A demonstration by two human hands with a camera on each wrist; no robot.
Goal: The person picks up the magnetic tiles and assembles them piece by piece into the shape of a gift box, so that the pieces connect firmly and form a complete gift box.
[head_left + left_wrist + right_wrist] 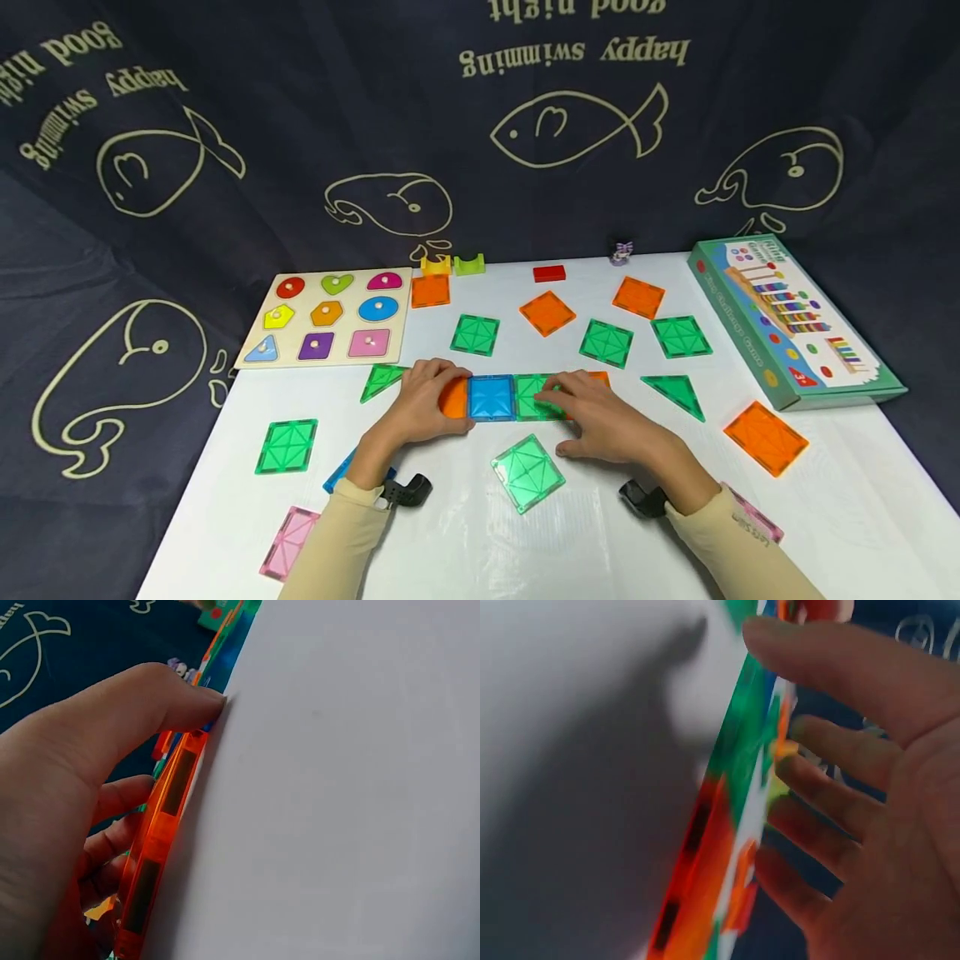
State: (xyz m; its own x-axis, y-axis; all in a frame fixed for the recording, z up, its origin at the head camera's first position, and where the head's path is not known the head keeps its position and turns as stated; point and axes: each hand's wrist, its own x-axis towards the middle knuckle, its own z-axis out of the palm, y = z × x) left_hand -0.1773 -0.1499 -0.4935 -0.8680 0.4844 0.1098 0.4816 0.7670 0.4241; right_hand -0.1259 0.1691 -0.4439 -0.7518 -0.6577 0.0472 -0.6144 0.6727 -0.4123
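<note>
A row of flat translucent square tiles lies on the table: an orange tile (454, 400) at the left end, then a blue tile (492, 400), a green tile (528, 388) and a right-end orange tile (600, 378), mostly covered. My left hand (423, 402) holds the left orange tile, thumb at its near edge, fingers over its far side; the left wrist view shows this tile's edge (166, 821) close up. Above the row's right end hovers my right hand (611, 421), fingers spread and loosely bent, apart from the tiles in the right wrist view. A loose green tile (528, 472) lies nearer me.
Around the row lie more green squares (287, 446), orange squares (767, 437), green triangles (675, 393) and pink tiles (291, 542). A wooden shape puzzle board (247, 354) stands back left, a green game box (795, 321) back right. A red block (549, 273) is at the far edge.
</note>
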